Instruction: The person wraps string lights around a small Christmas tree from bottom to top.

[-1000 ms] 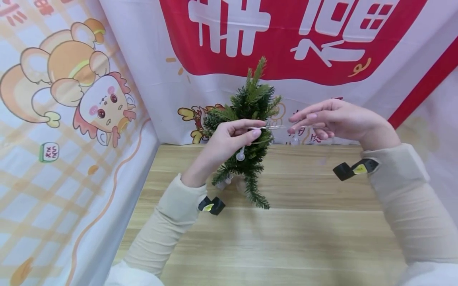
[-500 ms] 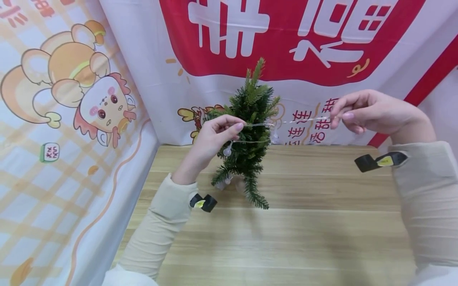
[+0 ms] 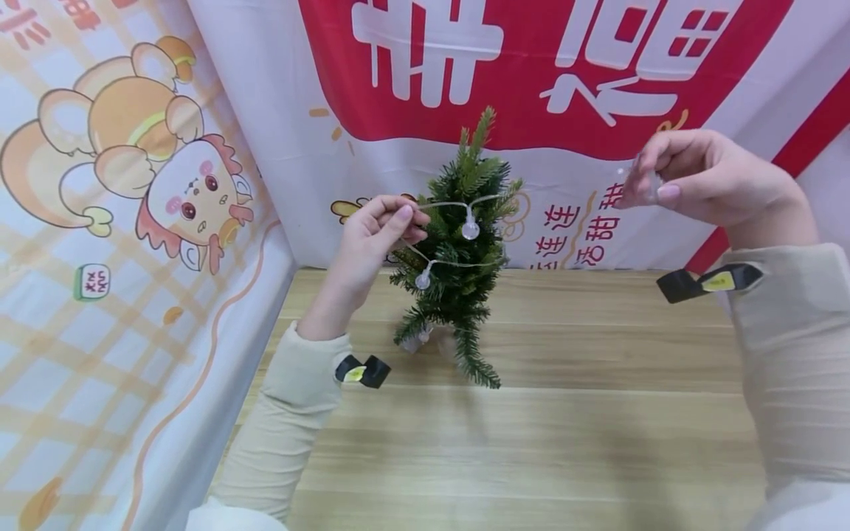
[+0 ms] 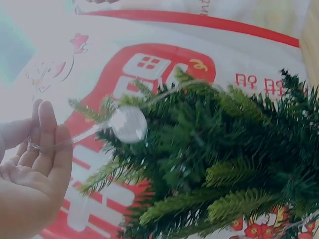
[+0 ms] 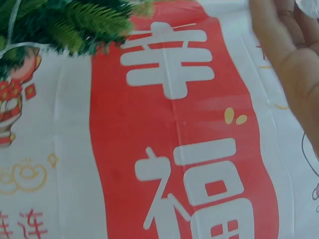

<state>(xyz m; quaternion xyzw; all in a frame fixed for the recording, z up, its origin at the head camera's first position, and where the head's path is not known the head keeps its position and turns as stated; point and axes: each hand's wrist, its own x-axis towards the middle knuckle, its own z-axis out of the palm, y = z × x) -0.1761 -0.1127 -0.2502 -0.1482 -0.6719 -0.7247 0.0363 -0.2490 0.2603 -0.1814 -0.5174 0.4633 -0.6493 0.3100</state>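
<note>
A small artificial Christmas tree [image 3: 458, 287] stands on the table, with a clear-wired string of lights running across its front. My left hand [image 3: 381, 236] is at the tree's left side, thumb and fingers pinching the wire. Just right of those fingertips a clear round bulb [image 3: 470, 227] hangs before the upper branches; it looms large as a bulb [image 4: 128, 124] in the left wrist view. Lower down hangs another bulb [image 3: 423, 279]. Raised out to the right, my right hand [image 3: 724, 177] holds a further part of the string, with a clear bulb [image 5: 308, 6] at its fingers.
A wooden table [image 3: 531, 428] lies under the tree. Behind hangs a white cloth with a red printed panel [image 3: 518, 74], close to the treetop. A printed cloth [image 3: 133, 332] borders the left. Another bulb [image 3: 423, 333] shows near the tree's base.
My right hand has moved right and up, drawing the string out. My left hand has shifted left and slightly up, and a bulb now hangs in front of the upper tree.
</note>
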